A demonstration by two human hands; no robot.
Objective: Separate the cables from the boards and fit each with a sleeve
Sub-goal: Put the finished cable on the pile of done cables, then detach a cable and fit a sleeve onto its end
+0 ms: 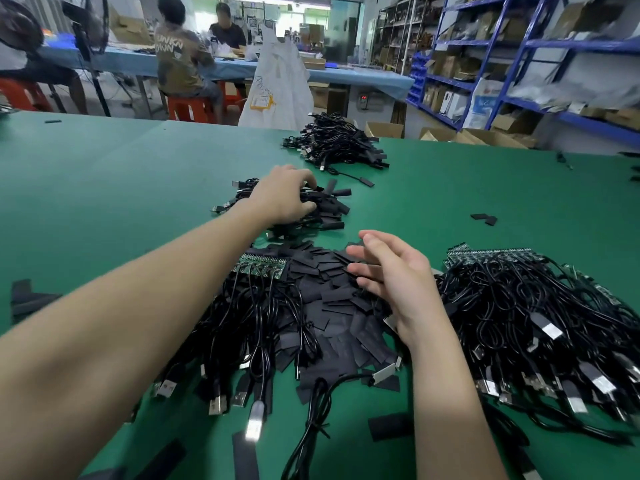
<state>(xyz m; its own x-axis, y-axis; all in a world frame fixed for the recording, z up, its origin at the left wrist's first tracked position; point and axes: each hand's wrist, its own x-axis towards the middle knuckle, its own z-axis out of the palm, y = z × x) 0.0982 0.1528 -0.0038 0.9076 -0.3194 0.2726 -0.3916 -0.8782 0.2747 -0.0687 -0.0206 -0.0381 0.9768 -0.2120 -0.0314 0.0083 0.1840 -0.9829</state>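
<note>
My left hand [284, 195] reaches far forward onto a small pile of sleeved black cables [329, 213], its fingers curled down into the pile. My right hand [398, 282] hovers with relaxed, spread fingers over a heap of flat black sleeves [329, 299] and holds nothing. A green board [261, 266] with black USB cables [249, 341] attached lies left of the sleeves. A bigger heap of cables on boards [540, 313] lies at the right. One loose cable [311, 410] rests near the table's front.
A further pile of finished cables [339, 143] sits toward the back of the green table [104, 185]. Stray sleeves [485, 218] lie scattered on it. Beyond the table are a white bag [277, 88], seated people, cardboard boxes and blue shelving [519, 64].
</note>
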